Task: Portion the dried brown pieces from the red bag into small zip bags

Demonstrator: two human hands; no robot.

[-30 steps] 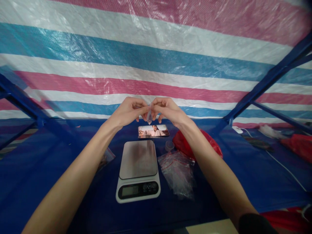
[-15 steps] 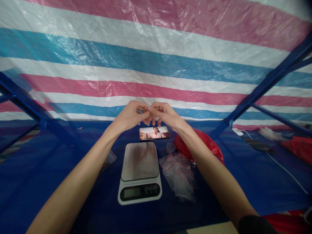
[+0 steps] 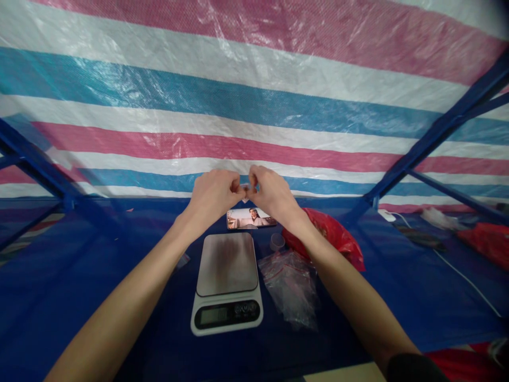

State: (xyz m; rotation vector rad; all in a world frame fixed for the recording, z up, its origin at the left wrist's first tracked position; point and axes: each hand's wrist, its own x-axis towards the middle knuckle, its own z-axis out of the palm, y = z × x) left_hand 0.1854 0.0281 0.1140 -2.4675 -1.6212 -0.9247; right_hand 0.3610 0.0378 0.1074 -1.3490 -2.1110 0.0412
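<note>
Both hands are raised together above the blue cloth-covered table (image 3: 119, 297), knuckles toward the camera. Left hand (image 3: 212, 193): fingers curled in, thumb and forefinger tips pressed together at the point where the two hands meet. Right hand (image 3: 270, 193): same posture, fingertips pinched. A tiny object (image 3: 245, 190) is caught between the two pinches; it is too small and too covered by the fingers to identify.

Directly below the hands lies a smartphone with a lit screen (image 3: 251, 218), flat on the table. Nearer the camera sits a white digital kitchen scale with a bare steel platform (image 3: 226, 281); nothing rests on the platform, and the display digits are unreadable.

Containers: a heap of small clear zip bags with red seal strips (image 3: 292, 286) lies just right of the scale; the bags look flat, contents not discernible. A small clear plastic cup (image 3: 277, 242) stands between the heap and the phone; its contents cannot be made out. A crumpled red plastic bag (image 3: 330, 233) lies behind the right forearm, contents hidden.

A striped pink, white and blue tarpaulin (image 3: 254, 106) hangs behind.
</note>
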